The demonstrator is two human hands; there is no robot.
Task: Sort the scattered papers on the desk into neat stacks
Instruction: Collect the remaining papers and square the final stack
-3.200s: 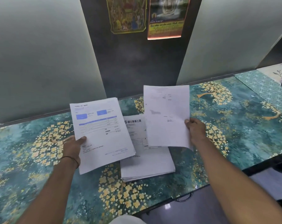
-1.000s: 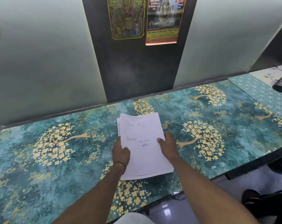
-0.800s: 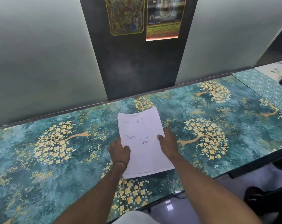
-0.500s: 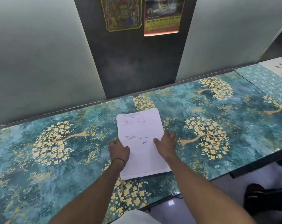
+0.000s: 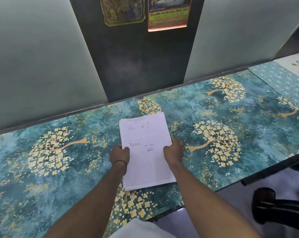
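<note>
— White sheets, all in one pile?
— Yes. The paper stack (image 5: 146, 162) lies on the teal flowered desk (image 5: 214, 107), mid-desk towards the front edge. Every sheet I can see is in it.
— And the hands?
— The left hand (image 5: 119, 156) grips the pile's left edge, thumb on top. The right hand (image 5: 173, 152) grips the right edge, fingers curled round it.
— So it's nearly done?
— I judge so. The near edges look slightly stepped, so a last squaring is probably left. Whether more piles are wanted, I cannot tell.
</note>
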